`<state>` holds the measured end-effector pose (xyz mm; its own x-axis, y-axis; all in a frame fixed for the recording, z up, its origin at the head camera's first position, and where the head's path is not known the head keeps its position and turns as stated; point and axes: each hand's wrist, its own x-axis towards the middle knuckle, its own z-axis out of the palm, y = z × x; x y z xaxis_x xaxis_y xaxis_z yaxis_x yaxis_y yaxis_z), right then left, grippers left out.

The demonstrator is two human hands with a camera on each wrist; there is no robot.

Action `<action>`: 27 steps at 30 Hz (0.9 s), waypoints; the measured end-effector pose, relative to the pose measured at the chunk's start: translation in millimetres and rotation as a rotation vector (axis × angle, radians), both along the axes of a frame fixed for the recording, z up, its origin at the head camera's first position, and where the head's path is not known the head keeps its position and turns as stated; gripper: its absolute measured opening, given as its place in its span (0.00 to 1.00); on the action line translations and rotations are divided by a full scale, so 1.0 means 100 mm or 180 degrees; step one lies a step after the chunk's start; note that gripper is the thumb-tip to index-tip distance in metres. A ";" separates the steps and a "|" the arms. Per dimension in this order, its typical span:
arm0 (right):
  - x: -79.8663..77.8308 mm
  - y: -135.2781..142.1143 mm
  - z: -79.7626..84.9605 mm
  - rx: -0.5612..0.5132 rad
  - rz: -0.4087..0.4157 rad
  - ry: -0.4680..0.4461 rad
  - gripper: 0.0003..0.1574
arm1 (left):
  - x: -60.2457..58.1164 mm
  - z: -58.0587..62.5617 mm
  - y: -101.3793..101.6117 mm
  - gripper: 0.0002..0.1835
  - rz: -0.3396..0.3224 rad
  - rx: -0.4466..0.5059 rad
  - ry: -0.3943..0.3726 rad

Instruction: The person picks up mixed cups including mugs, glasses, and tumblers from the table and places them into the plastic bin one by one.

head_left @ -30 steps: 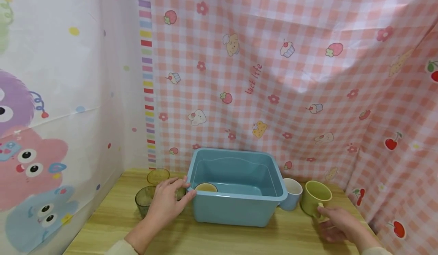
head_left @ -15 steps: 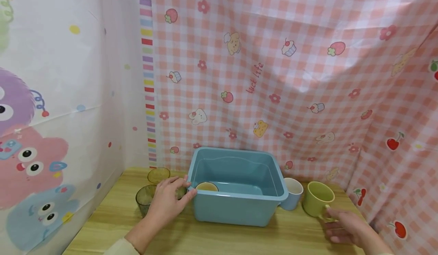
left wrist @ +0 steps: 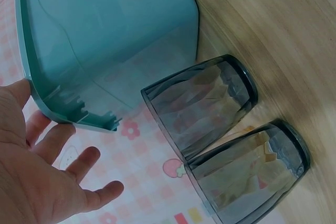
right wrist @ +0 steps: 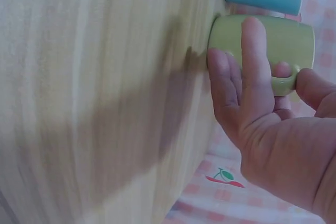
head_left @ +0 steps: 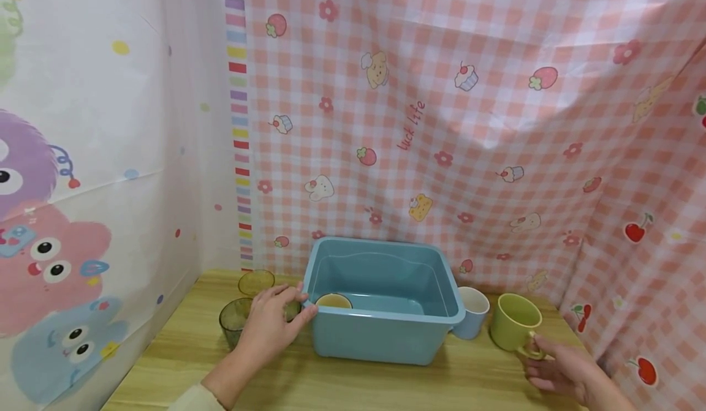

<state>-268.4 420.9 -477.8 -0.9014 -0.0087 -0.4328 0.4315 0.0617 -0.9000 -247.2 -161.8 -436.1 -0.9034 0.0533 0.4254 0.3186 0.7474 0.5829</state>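
Note:
In the head view, my left hand [head_left: 273, 319] holds the near-left corner of the blue plastic bin [head_left: 380, 337] between thumb and fingers; the ring and little fingers stand free in the left wrist view. A yellow-rimmed cup [head_left: 333, 301] is inside the bin, mostly hidden by its front wall. At the right, my right hand [head_left: 562, 368] pinches the handle of a green mug [head_left: 513, 322], which stands upright on the table. The right wrist view has a finger through the handle [right wrist: 283, 83] and the thumb against it. A light blue cup [head_left: 470, 319] stands between bin and mug.
Left of the bin are a smoky glass [head_left: 233, 318], another glass [left wrist: 202, 108] partly behind my left hand, and an amber glass [head_left: 256, 281] farther back. A checked curtain [head_left: 413, 123] hangs behind the wooden table [head_left: 353, 386]; more cloth hangs at both sides.
My right hand and the green mug have shifted slightly right, widening the gap to the light blue cup; the handle has turned more into view. The left hand keeps its place on the bin.

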 end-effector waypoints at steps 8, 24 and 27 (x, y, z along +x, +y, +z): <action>0.00 0.04 -0.05 -0.0141 -0.0058 -0.0006 0.29 | -0.01 -0.02 0.01 0.19 0.0002 -0.0019 0.0028; -0.04 0.01 0.00 -0.0196 -0.0100 -0.0044 0.31 | 0.01 0.01 0.01 0.20 0.0007 -0.0013 0.0021; -0.04 0.01 0.00 -0.0290 -0.0106 -0.0045 0.28 | 0.01 0.00 0.01 0.21 0.0009 -0.0007 0.0002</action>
